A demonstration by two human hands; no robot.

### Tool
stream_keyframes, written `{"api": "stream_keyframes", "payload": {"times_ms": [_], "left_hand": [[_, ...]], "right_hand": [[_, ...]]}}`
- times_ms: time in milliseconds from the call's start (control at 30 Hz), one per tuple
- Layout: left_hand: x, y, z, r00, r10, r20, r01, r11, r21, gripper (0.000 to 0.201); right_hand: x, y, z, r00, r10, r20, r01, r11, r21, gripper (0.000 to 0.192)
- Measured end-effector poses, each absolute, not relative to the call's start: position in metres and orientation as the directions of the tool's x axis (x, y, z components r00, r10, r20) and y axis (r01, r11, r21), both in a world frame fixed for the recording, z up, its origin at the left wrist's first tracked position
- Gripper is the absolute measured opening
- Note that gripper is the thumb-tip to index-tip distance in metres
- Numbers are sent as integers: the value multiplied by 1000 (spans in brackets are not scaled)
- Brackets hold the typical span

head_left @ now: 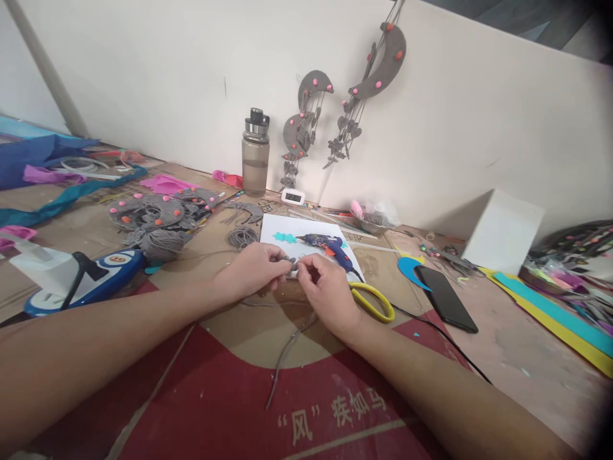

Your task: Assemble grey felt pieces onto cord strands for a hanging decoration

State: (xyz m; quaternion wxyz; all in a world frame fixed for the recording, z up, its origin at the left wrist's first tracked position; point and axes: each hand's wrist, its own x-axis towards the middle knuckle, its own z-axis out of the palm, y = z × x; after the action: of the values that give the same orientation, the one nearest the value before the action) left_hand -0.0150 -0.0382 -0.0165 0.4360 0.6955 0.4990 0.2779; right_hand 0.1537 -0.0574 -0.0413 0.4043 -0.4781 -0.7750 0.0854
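Note:
Close together over the near edge of a white sheet, my left hand and my right hand both have their fingers pinched. Between the fingertips is a small dark grey piece, apparently felt; its exact shape is partly hidden. The left thumb and finger hold it, and the right fingertips meet its other side. A strand of grey yarn trails from beneath my right hand over the red cardboard. Just beyond the hands lies a blue glue gun on the sheet. Yellow-handled scissors rest beside my right wrist.
A bottle and small digital clock stand by the wall. Grey moon ornaments and a power strip lie left. On the right are a phone, blue crescent and the glue gun's black cord.

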Motion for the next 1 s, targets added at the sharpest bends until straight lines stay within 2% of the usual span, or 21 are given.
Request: {"api": "stream_keyframes", "payload": {"times_ms": [100,200,333,500,700,800,1000], "left_hand": [[-15,-36,-19,332,939,-88,408,-59,911,17],[-16,-35,-19,315,944,-101,386,-30,922,16],[-16,-39,-17,308,949,-61,435,-83,896,15],[-15,-44,-16,304,952,19,515,-181,838,15],[-11,-43,-20,320,947,-29,497,-141,856,11],[-9,-43,-19,319,946,-62,480,-104,871,10],[-11,-42,-17,340,940,-29,452,-136,881,14]], "right_hand": [[153,-58,-41,-169,807,565,649,523,-553,10],[152,-60,-41,-228,777,587,659,567,-494,6],[151,-62,-42,-288,744,603,688,599,-410,6],[152,-62,-43,-305,763,570,706,582,-402,8],[151,-62,-43,-351,783,513,764,556,-326,10],[150,-62,-41,-303,810,502,739,533,-413,8],[152,-55,-44,-194,910,365,561,408,-720,5]]}}
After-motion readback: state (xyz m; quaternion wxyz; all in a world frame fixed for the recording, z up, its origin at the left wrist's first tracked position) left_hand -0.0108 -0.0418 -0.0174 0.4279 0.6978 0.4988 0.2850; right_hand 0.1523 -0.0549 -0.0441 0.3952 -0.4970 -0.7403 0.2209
